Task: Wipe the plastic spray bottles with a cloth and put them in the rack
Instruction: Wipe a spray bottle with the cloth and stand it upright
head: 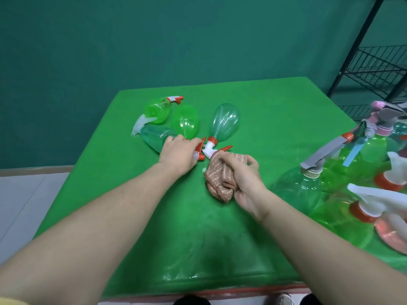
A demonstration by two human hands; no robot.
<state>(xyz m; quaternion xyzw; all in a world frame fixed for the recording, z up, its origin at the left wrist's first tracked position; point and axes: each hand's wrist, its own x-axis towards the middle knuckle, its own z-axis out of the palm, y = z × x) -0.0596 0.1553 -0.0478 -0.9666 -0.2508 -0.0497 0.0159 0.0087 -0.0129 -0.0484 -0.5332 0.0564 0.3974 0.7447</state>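
Several spray bottles lie on their sides in the middle of the green table point(275, 106). My left hand point(179, 151) grips the red-and-white spray head of a bright green bottle point(186, 121). Beside it lie a clear teal bottle point(224, 122) with a red-and-white head, a darker teal bottle point(155, 135) and a bright green one point(157, 110) at the far left. My right hand point(242, 178) holds a crumpled brown cloth point(220, 177) just right of the left hand. The black wire rack point(378, 67) stands beyond the table's right far corner.
A crowd of upright spray bottles point(352, 183) fills the table's right edge, close to my right forearm. A green wall backs the table. Pale floor lies to the left, and shoes show below the near edge.
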